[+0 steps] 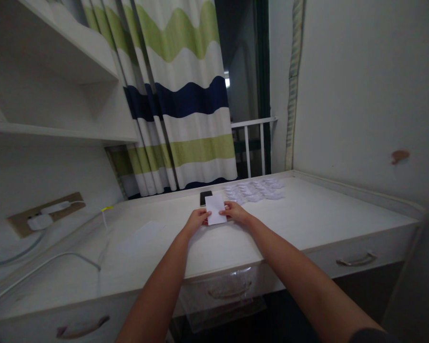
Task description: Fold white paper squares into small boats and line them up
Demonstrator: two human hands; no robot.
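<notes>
Between both hands is a small white sheet of paper (216, 208), held up above the white desk. My left hand (197, 220) pinches its left edge, thumb on the near face. On the opposite edge my right hand (235, 212) grips the paper with thumb and fingers. A black phone-like rectangle (205, 197) lies on the desk just behind, partly covered by the sheet. Behind my right hand, several white folded or twisted paper pieces (253, 189) lie in rows. Flat on the desk to the left are more white sheets (146, 233), faint against the surface.
The white desk (329, 205) has a raised back edge and drawers with handles (356, 260). A clear plastic bag (221, 305) hangs at the middle drawer. White cables (67, 255) and a plugged-in adapter (41, 220) are at left, under a shelf (57, 133). A striped curtain (196, 100) hangs behind.
</notes>
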